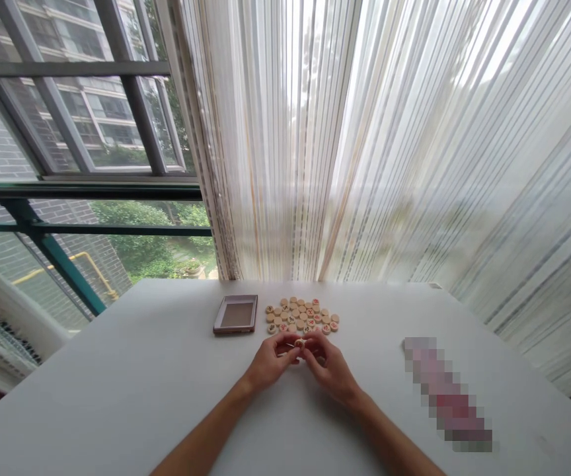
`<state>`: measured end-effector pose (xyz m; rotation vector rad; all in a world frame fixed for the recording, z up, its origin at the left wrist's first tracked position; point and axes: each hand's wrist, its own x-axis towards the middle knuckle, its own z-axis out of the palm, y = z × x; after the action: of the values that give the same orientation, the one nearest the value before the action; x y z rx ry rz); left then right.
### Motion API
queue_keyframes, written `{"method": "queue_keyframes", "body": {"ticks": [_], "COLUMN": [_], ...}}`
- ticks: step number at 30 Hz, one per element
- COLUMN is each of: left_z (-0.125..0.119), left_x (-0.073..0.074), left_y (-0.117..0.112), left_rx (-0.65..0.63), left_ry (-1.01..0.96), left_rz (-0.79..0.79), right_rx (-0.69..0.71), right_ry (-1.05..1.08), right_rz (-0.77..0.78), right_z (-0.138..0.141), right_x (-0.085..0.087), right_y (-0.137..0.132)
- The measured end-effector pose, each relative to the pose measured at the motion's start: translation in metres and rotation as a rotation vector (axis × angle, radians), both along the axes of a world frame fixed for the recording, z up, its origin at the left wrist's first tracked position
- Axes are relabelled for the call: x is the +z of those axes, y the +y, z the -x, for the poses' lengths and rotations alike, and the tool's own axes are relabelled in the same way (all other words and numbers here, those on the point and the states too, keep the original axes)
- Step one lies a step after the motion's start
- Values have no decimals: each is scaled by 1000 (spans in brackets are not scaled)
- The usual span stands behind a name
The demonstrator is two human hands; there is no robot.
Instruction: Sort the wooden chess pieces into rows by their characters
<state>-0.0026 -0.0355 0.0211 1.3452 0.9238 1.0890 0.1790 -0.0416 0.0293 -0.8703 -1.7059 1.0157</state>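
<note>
On the white table (141, 383) lies a cluster of several round wooden game pieces (301, 315) with red and dark marks. Just in front of the cluster my left hand (271, 360) and my right hand (329, 365) meet, fingers curled. Together they pinch one round wooden piece (299, 344) between their fingertips. To the left of the cluster an open, shallow brown box (236, 314) lies flat.
A long blurred pinkish object (447, 393) lies on the table's right side. Sheer striped curtains (389, 145) hang right behind the table's far edge. At the left a window (67, 132) looks out on buildings and greenery.
</note>
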Motion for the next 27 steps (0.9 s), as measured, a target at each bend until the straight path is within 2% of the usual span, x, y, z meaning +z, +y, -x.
{"method": "queue_keyframes", "body": {"ticks": [4, 13, 20, 27], "left_z": [0, -1, -1, -3], "left_x": [1, 9, 11, 17], "left_y": [-3, -14, -15, -19], "left_rx": [27, 43, 46, 51], "left_ry": [-33, 125, 182, 206], "left_rz": [-22, -157, -191, -203], "right_rx": [1, 14, 38, 47], "right_ry": [-17, -42, -39, -41], "right_rz": [-28, 24, 0, 38], "right_z": [0, -1, -1, -3], "right_x": [2, 4, 3, 5], "right_y": [-2, -3, -2, -3]}}
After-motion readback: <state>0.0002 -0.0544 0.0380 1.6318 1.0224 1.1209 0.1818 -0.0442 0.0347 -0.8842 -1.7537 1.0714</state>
